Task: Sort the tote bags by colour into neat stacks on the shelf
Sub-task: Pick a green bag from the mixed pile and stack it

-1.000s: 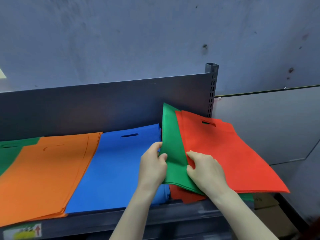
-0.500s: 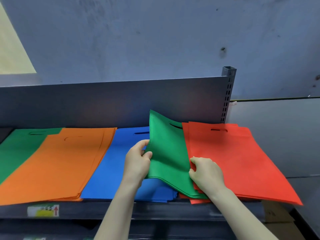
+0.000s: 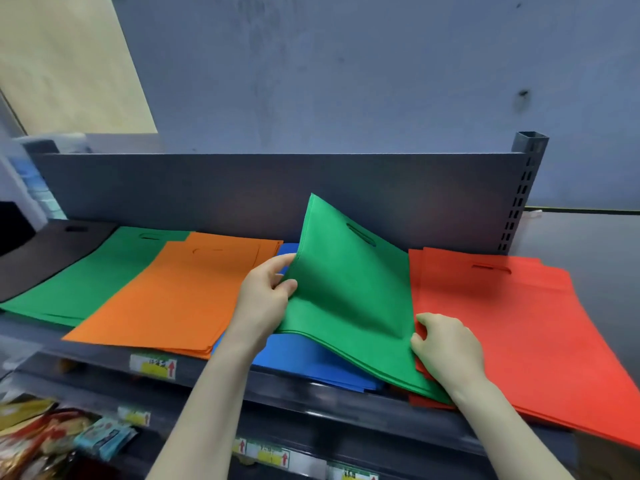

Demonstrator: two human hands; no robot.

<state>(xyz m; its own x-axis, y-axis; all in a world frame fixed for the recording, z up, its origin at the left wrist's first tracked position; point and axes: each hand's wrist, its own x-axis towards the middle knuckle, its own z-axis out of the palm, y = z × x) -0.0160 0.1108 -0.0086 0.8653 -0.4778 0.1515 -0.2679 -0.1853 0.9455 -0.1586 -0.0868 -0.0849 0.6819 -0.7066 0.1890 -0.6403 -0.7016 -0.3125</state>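
**Green tote bag being lifted from between the red and blue stacks**

The left hand is pinching the green tote bag in a clenched grip, tilting it clear of the blue stack on the shelf. The right hand is pressing the red stack, likely steadying it; its grip is grasping nothing clearly. 1 green stack is lying far left, the probable destination.

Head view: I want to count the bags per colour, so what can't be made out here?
- Blue stack: mostly hidden under the lifted green bags and the left hand.
- Red stack: its near right corner runs off the frame edge; the right hand covers its left edge.
- Black bag: cut off at the left edge.
- Bags per stack: edges too thin to count.
- Shelf price labels: too blurred to read.
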